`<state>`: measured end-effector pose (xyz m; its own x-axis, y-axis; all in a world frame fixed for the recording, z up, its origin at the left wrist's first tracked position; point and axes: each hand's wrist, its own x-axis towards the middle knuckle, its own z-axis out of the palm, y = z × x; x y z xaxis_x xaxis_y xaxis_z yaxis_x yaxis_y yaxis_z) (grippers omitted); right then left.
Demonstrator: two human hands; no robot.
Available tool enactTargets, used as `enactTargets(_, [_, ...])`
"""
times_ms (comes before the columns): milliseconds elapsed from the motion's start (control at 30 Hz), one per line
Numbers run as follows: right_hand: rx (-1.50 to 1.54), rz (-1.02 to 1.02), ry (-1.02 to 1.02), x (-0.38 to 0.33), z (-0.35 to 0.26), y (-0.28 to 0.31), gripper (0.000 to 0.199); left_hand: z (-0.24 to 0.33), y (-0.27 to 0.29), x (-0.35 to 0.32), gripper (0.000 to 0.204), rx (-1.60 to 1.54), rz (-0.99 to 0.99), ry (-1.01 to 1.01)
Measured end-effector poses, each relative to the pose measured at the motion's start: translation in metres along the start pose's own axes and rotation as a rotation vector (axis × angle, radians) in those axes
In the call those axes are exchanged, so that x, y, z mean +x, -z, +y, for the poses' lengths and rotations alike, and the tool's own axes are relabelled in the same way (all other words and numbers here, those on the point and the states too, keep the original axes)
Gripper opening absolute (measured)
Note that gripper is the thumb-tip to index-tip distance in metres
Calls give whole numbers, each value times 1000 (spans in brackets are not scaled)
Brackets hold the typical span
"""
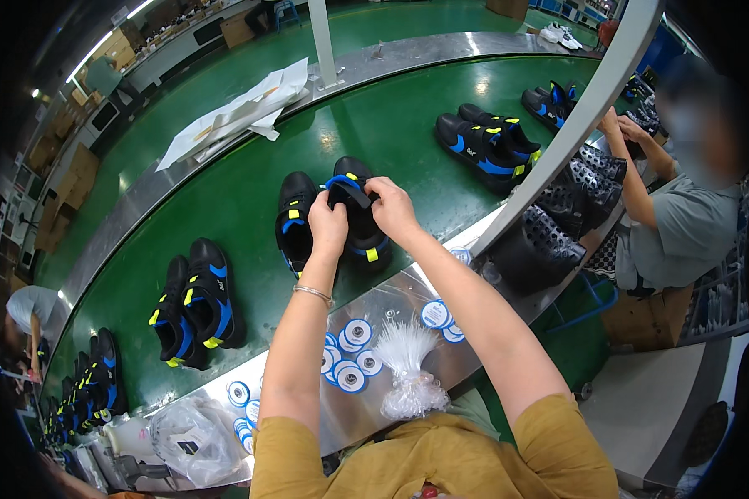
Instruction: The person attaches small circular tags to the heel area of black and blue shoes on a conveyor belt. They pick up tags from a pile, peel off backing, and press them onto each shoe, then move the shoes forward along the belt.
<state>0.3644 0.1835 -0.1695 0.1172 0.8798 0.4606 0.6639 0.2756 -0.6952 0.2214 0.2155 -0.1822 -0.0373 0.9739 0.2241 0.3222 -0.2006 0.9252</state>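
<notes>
My left hand (329, 223) and my right hand (393, 209) are both on a black sneaker (364, 237) with blue and bright yellow trim. Its dark strap or tongue (349, 193) is lifted, blue lining showing, and the fingers of both hands pinch it from either side. The exact grip of the fingertips is partly hidden. Just left of my left hand stands the matching sneaker (294, 212), toe pointing away from me. Both shoes rest on a green conveyor belt (258, 291).
More pairs of sneakers stand on the belt at left (212, 291) and right (487, 145). Nearer me, a metal ledge (316, 407) bears round blue-and-white tags (351, 378), a bundle of clear plastic fasteners (409, 358) and a plastic bag (195, 441). A co-worker (682, 208) sits at right, past a post (558, 150).
</notes>
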Motion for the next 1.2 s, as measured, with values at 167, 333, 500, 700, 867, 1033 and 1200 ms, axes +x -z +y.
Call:
enactTargets(167, [-208,-36,169,-6,-17,17,20,4,10,-12,32,38,-20,-46])
enactTargets(333, [-126,-92,49,8,-47,33,32,28,2,-34,18,-15,-65,-155])
enactTargets(500, [-162,-195,54,2,-40,30,26,19,6,-32,16,-121,-8,-100])
enactTargets(700, [-147,-455,32,2,-54,41,36,2,11,-35,18,-808,102,132])
enactTargets(867, [-409,-576,152,12,-74,42,32,8,19,-35,14,-625,-16,140])
enactTargets(1033, [-227,-401,143,5,-73,29,28,3,23,-36,19,-541,-45,136])
enactTargets(1200, [-118,-200,213,-7,-65,15,24,-1,26,-38,25,-597,-45,120])
